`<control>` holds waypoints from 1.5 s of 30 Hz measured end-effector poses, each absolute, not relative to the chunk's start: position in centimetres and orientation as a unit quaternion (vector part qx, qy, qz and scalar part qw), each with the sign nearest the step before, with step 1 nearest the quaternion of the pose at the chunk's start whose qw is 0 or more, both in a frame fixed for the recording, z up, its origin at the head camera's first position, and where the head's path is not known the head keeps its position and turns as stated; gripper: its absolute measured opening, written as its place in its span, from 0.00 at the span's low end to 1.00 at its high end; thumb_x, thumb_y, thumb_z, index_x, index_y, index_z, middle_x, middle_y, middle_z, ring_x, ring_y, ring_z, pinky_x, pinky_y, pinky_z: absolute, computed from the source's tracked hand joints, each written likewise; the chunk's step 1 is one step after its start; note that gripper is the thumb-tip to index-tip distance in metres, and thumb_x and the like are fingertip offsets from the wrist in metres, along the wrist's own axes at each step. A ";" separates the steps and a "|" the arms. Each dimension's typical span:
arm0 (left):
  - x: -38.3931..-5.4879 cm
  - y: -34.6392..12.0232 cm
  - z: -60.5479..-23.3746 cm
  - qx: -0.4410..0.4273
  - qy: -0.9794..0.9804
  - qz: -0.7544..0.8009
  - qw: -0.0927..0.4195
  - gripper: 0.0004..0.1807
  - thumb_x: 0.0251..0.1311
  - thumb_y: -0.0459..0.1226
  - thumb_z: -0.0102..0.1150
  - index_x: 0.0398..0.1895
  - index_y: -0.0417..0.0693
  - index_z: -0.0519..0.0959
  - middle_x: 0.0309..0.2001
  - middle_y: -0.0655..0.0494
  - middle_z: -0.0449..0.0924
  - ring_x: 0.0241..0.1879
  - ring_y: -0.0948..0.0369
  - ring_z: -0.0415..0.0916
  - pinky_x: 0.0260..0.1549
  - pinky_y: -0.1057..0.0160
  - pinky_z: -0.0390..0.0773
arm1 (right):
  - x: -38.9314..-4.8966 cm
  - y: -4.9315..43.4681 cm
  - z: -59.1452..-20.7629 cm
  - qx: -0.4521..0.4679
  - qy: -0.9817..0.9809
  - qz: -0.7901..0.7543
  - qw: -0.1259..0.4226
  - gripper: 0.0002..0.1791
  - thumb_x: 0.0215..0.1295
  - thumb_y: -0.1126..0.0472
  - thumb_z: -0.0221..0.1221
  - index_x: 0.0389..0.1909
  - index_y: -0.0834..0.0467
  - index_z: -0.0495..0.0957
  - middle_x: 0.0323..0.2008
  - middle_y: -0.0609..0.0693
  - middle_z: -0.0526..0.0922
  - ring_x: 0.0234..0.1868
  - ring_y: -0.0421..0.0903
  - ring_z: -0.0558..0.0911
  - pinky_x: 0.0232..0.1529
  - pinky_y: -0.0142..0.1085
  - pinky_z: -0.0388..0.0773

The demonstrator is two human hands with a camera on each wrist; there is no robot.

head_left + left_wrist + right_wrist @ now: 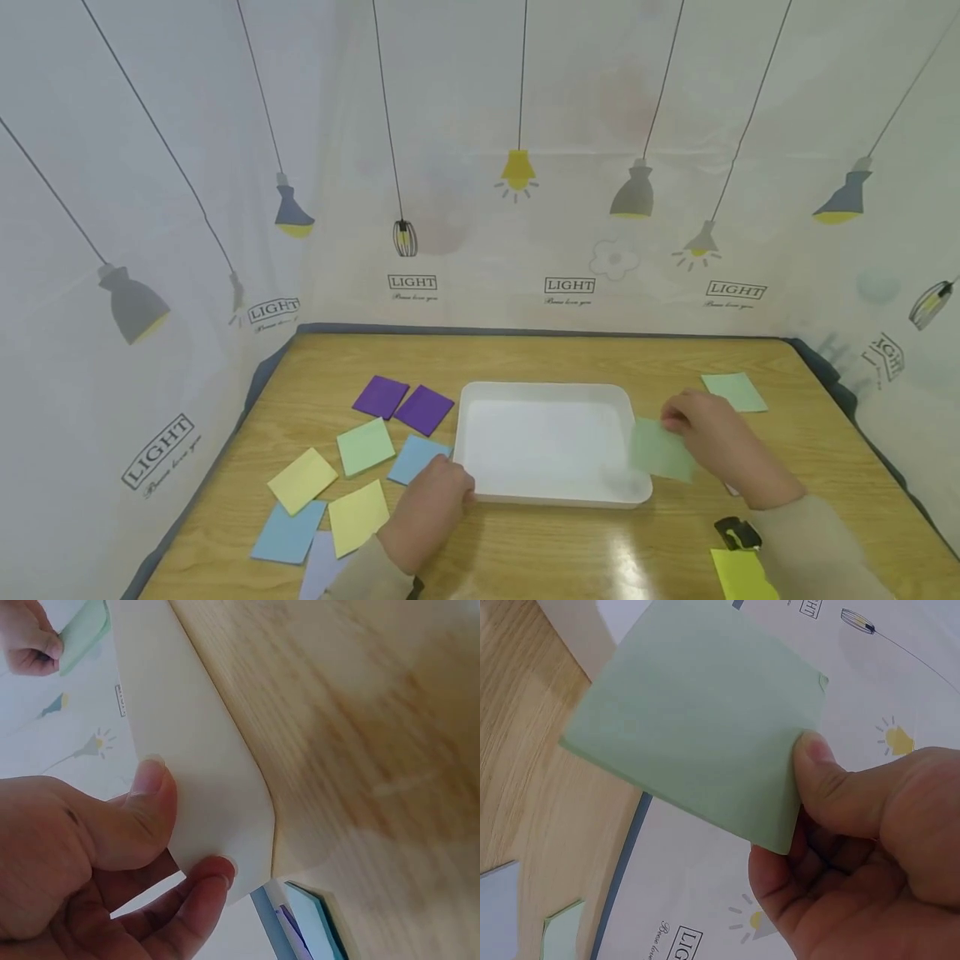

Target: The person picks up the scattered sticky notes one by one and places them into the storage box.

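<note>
A white rectangular tray (pixel 551 442) stands mid-table, its inside bare. My left hand (pixel 435 496) grips the tray's near left corner; in the left wrist view the thumb (pixel 154 791) lies against its outer wall (pixel 187 735) with fingers curled at the rim. At the tray's right side, my right hand (pixel 708 433) pinches a light green sticky note pad (pixel 662 452) by one edge between thumb and fingers. The pad (pixel 697 720) is tilted above the table and overlaps the tray's right rim in the head view.
Left of the tray lie purple pads (pixel 424 409), a green pad (pixel 365 447), blue pads (pixel 289 533), yellow pads (pixel 303 481) and a lavender pad (pixel 321 562). Right are another green pad (pixel 736 392) and a bright yellow pad (pixel 741 575). A lamp-printed curtain (pixel 480 108) surrounds the wooden table (pixel 570 554).
</note>
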State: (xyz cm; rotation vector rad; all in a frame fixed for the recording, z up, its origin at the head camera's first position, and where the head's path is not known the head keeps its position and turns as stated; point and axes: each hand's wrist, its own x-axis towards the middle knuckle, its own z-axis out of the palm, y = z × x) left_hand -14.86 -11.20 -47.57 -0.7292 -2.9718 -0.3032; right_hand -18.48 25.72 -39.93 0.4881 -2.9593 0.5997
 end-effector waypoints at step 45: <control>-14.7 -11.3 -46.8 -0.240 -0.964 -0.102 0.043 0.05 0.55 0.36 0.71 0.23 0.49 0.89 0.25 0.58 0.86 0.28 0.62 0.75 0.37 0.63 0.81 | -21.9 20.4 -42.8 0.206 -0.940 0.248 -0.110 0.07 0.63 0.70 0.63 0.26 0.60 0.83 0.26 0.47 0.82 0.30 0.42 0.75 0.33 0.36 0.76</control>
